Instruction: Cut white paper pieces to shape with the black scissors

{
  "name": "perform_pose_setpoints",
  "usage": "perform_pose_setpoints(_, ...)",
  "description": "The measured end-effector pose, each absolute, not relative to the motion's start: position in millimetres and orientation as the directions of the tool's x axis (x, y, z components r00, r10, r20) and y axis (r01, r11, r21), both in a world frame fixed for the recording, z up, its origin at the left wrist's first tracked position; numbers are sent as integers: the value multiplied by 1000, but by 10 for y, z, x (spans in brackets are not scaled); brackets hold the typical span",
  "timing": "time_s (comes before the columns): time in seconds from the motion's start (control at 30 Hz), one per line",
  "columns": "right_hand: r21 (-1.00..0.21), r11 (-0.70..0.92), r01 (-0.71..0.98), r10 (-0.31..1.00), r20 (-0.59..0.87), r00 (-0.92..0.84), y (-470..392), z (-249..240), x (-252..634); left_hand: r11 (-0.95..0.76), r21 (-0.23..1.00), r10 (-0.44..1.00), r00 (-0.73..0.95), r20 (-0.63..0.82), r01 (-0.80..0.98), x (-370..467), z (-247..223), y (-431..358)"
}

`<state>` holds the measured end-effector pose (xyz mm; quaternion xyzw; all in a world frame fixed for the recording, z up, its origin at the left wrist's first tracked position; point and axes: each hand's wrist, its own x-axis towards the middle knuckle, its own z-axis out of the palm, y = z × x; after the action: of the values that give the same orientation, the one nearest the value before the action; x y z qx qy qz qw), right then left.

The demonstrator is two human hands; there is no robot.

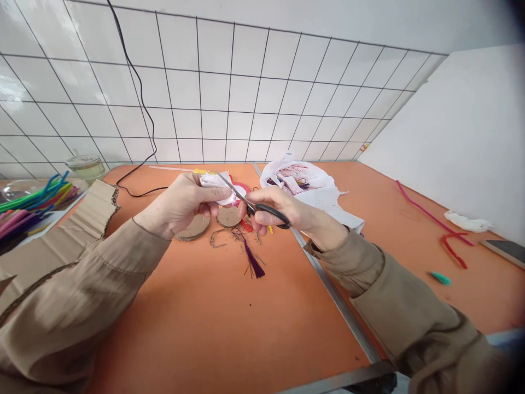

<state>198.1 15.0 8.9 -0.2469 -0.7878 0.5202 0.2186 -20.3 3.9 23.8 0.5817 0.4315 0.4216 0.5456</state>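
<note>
My left hand [192, 194] pinches a small piece of white cloth [214, 181] between thumb and fingers above the orange table. In my right hand [279, 205] is a pair of scissors [270, 210] with black handles, its blades pointing left across the cloth. Whether the blades touch the cloth I cannot tell. Below the hands lie cardboard discs [194, 227] and a dark purple tassel [252, 257] with loose brown scraps. Red and yellow bits behind the hands are partly hidden.
A white plastic bag [309, 178] with cloth and bits inside lies behind my right hand. Corrugated cardboard [69, 235] and colourful pipe cleaners [36, 205] are at left, near a glass jar [85, 167]. A black cable [141, 98] hangs down the tiled wall. Red pipe cleaners [453, 251] lie at right.
</note>
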Motion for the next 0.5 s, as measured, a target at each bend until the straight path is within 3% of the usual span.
perform_pose_setpoints(0.33, -917, 355, 180, 618, 86, -781, 154, 71, 1991, 40, 999, 934, 356, -29, -22, -245, 250, 61)
perform_pose_setpoints(0.5, -883, 441, 159, 594, 154, -790, 113, 99, 1970, 56, 998, 938, 343, -45, -24, -237, 252, 65)
